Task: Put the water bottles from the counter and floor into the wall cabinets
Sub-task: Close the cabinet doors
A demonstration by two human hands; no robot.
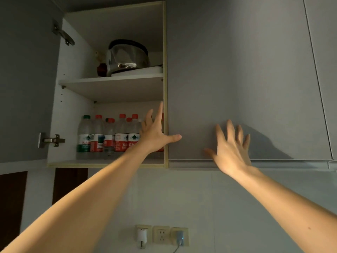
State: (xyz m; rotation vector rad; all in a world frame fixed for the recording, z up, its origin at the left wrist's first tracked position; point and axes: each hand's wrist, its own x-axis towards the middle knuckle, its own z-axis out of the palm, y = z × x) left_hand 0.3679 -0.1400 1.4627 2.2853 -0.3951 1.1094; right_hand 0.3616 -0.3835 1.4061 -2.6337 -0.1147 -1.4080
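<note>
Water bottles (pixel 109 137): upright, bunched on the open cabinet's (pixel 165 88) bottom shelf, centre-left of frame.
Left hand (pixel 155 133): fingers spread, empty, in front of the rightmost bottles.
Right hand (pixel 231 150): fingers splayed, empty, against the closed door (pixel 246 70), centre-right.

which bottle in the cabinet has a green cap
The leftmost bottle on the lower shelf: its cap and lower label are green, while the other bottles beside it have red caps.
</note>
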